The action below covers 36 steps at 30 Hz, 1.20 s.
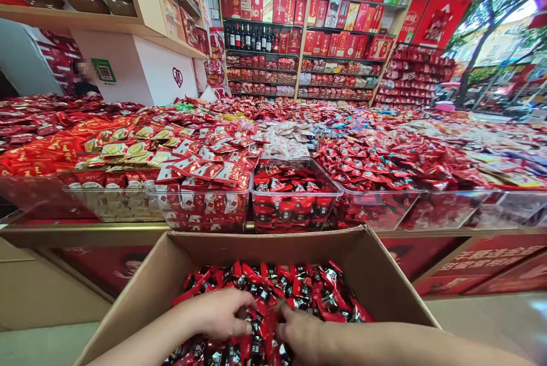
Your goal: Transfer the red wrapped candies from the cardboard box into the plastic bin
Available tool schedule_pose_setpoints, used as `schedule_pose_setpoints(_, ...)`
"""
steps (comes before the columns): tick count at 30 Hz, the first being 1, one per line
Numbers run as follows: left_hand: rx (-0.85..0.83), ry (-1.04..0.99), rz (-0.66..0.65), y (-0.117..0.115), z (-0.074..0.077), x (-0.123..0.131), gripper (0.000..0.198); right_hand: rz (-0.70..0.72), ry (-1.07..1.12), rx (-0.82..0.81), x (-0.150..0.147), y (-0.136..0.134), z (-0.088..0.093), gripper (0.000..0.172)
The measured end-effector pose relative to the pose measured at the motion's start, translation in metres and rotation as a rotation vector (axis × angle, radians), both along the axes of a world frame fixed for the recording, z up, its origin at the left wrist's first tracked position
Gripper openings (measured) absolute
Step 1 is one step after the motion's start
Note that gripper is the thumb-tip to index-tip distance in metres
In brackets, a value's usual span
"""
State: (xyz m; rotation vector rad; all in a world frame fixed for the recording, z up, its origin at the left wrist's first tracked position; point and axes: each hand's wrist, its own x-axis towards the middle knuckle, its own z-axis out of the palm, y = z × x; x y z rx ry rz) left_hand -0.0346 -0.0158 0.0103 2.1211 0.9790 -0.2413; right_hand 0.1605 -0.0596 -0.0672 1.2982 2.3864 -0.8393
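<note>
A large open cardboard box (265, 246) stands in front of me, its lower part filled with small red-and-black wrapped packets (299, 286). Both of my hands reach down into it. My left hand (226, 312) rests on the packets, fingers bent and thumb apart from them. Facing it, my right hand (299, 329) touches the pile, its fingertips partly sunk among the wrappers. A red packet (270, 323) lies between the two hands, and I see neither hand closed round it. Just beyond the box, a clear plastic bin (294, 198) contains similar red-and-black packets.
Clear bins heaped with red-and-white packets (205, 175), gold-topped packets (139, 152) and other red packets (367, 166) line the counter ledge (128, 232) behind the box. Farther back are shelves (303, 29) with bottles and gift boxes. A white pillar (162, 72) rises at left.
</note>
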Motion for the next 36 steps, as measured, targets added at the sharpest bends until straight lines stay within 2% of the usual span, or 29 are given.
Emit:
schedule_pose_setpoints(3, 0.022, -0.088, 0.041, 0.002, 0.001, 0.001, 0.031, 0.021, -0.141, 0.029, -0.005, 0.002, 0.01, 0.029)
schedule_pose_setpoints(5, 0.04, -0.168, 0.096, 0.004, 0.0, 0.001, 0.033, -0.03, -0.025, 0.076, -0.005, 0.012, 0.027, 0.015)
schedule_pose_setpoints(8, 0.0, -0.256, 0.186, 0.007, -0.002, 0.002, 0.046, -0.215, 0.263, 0.06, -0.003, 0.03, 0.052, 0.012)
schedule_pose_setpoints(10, -0.04, -0.273, 0.212, 0.008, -0.001, 0.003, 0.049, -0.286, 0.335, 0.019, -0.001, 0.036, 0.056, 0.016)
schedule_pose_setpoints(12, -0.052, -0.262, 0.202, 0.007, 0.0, 0.004, 0.047, -0.296, 0.302, 0.02, 0.001, 0.033, 0.047, 0.026)
schedule_pose_setpoints(16, -0.064, -0.214, 0.17, 0.005, 0.001, 0.005, 0.038, -0.281, 0.109, -0.001, 0.004, 0.01, 0.01, 0.063)
schedule_pose_setpoints(18, -0.08, -0.214, 0.175, 0.004, 0.0, 0.004, 0.036, -0.25, 0.082, -0.012, 0.003, 0.0, 0.0, 0.063)
schedule_pose_setpoints(20, -0.091, -0.233, 0.181, 0.004, -0.003, 0.003, 0.036, -0.226, 0.079, -0.02, 0.001, -0.002, 0.0, 0.053)
schedule_pose_setpoints(24, -0.123, -0.288, 0.222, 0.006, -0.006, 0.002, 0.04, -0.265, 0.161, -0.05, -0.002, 0.01, 0.024, 0.032)
schedule_pose_setpoints(27, -0.169, -0.364, 0.272, 0.005, -0.002, 0.006, 0.044, -0.389, 0.53, -0.144, -0.004, 0.024, 0.048, 0.029)
schedule_pose_setpoints(29, -0.231, -0.43, 0.306, 0.004, 0.004, 0.01, 0.037, -0.478, 0.803, -0.228, -0.005, 0.029, 0.062, 0.031)
schedule_pose_setpoints(31, -0.277, -0.495, 0.35, 0.002, 0.011, 0.014, 0.03, -0.538, 0.981, -0.285, -0.004, 0.032, 0.074, 0.033)
schedule_pose_setpoints(36, -0.279, -0.597, 0.464, -0.003, 0.022, 0.019, 0.028, -0.612, 1.047, -0.225, 0.002, 0.029, 0.091, 0.029)
